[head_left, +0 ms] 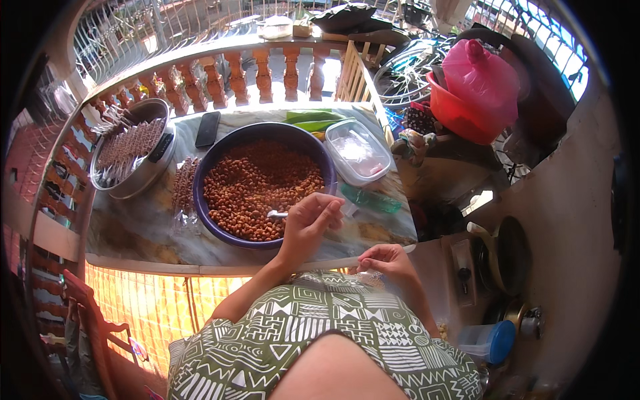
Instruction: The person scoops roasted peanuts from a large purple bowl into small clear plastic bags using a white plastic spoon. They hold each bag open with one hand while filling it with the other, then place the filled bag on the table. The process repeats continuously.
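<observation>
A purple basin [197, 200] of reddish-brown peanuts [250, 200] stands on the marble-patterned table [135, 240] in front of me. My left hand [307, 220] is raised over the basin's near right rim, thumb and fingers pinched together. A faint clear film shows by its fingertips, but whether they grip it is unclear. Just left of that hand, the white handle of a small utensil [276, 214] pokes out of the peanuts. My right hand [387, 262] is lower, at the table's front edge, with curled fingers; anything inside them is hidden.
Filled narrow packets [185, 187] lie left of the basin, and more packets fill a metal pot [167, 125]. A phone [207, 129], green leaves [315, 120], a clear plastic tub [345, 170] of plastic pieces and a green translucent item [370, 198] share the table. Balusters [262, 75] rise behind.
</observation>
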`<state>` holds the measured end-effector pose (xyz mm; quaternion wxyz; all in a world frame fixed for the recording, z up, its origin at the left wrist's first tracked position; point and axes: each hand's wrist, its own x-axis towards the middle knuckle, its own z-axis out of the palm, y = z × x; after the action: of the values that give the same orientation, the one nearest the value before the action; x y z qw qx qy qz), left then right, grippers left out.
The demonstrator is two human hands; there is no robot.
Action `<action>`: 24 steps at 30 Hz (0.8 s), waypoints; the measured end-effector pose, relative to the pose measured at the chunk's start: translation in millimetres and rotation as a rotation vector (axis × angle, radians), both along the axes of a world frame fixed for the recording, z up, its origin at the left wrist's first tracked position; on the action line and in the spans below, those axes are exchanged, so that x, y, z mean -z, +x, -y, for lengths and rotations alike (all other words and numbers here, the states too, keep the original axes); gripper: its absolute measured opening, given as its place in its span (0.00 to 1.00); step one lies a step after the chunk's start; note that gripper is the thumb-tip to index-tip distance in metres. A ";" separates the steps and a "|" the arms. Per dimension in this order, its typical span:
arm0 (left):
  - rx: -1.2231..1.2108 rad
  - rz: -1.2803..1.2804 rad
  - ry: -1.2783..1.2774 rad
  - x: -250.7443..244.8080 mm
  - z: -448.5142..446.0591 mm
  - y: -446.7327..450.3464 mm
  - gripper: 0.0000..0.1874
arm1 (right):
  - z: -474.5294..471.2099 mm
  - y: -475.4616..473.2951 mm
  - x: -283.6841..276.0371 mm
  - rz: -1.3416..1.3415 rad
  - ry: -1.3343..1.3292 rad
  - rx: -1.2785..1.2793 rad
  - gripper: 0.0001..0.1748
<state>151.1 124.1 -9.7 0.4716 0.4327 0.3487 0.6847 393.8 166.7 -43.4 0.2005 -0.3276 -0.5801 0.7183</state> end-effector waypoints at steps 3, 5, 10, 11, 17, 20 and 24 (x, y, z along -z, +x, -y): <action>-0.086 0.048 -0.047 -4.7 8.7 -16.6 0.10 | -1.3 -3.4 3.3 -0.019 0.003 -0.021 0.09; -0.085 0.136 -0.021 -6.0 14.4 -28.5 0.10 | 0.3 -13.1 4.9 0.004 0.004 -0.052 0.09; -0.210 0.139 0.064 0.7 36.5 -60.7 0.06 | 13.5 -50.4 9.0 -0.008 0.024 -0.142 0.08; -0.250 0.126 0.053 1.6 45.2 -65.8 0.04 | 15.7 -59.3 9.6 -0.011 0.048 -0.163 0.08; -0.346 0.217 0.095 11.9 91.1 -106.3 0.07 | 43.1 -114.6 2.4 0.120 0.222 -0.245 0.08; -0.415 0.130 0.025 14.4 111.9 -130.2 0.03 | 53.3 -135.7 10.7 0.101 0.264 -0.255 0.09; -0.449 0.002 -0.019 16.3 135.2 -159.6 0.05 | 62.7 -160.6 26.9 0.066 0.313 -0.253 0.10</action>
<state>-8.5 -11.1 -26.0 0.3118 0.3390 0.4419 0.7698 233.2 104.0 -70.2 0.1378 -0.2403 -0.7275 0.6278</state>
